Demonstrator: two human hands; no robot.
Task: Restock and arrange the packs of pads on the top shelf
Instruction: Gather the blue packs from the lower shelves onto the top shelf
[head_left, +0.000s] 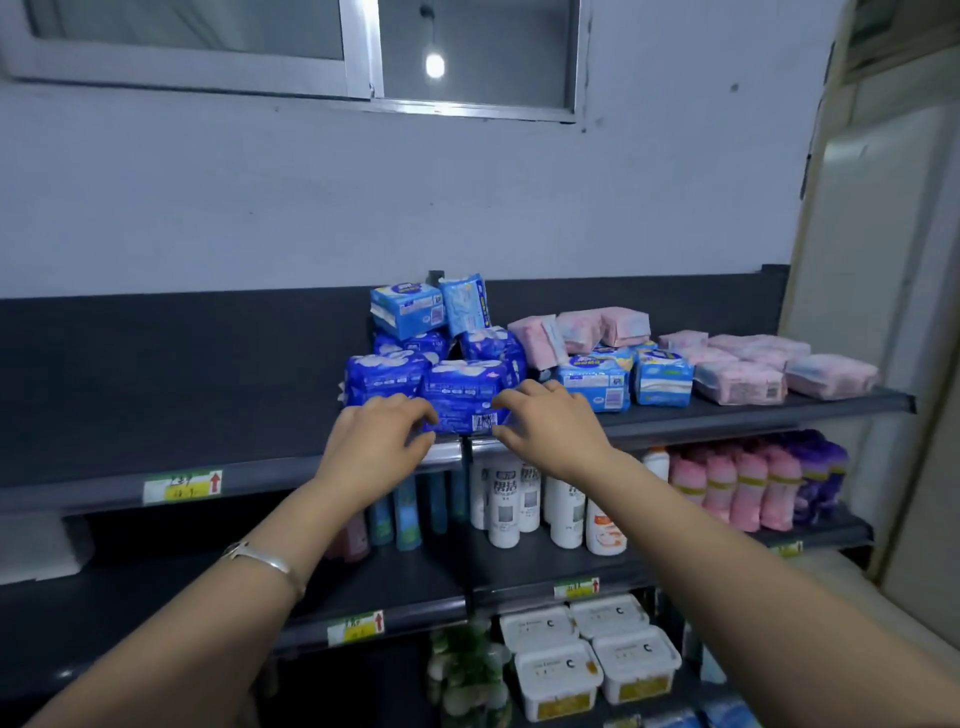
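Reaching up from the bottom of the view, both forearms rise toward the top shelf (727, 415), the left wrist wearing a silver bracelet (260, 558). The left hand (382, 441) and right hand (553, 423) bracket a dark blue pack of pads (462, 395) that sits at the shelf's front edge, over the seam between two shelf sections. Each hand's fingers are curled and slightly spread. The tips lie on the pack's front and ends, and the thumbs appear to be tucked at its lower edge, so the pack is held between the two hands.

Just left of it and touching it is a neighbouring dark blue pack (384, 379). More blue packs are heaped behind, and two light blue packs (408, 309) lean on top of the heap. To the right lie light blue boxes of pads (597, 382), then flat pink packs (737, 382). The left stretch of the shelf in front of the dark back panel (182, 338) holds nothing visible.

The step seems to be squaring this pack into the front row. The soft wrapper would likely buckle under a hard squeeze, so even pressure from both ends and a slide along the shelf would suit. Pushing it too far back could topple the leaning heap.
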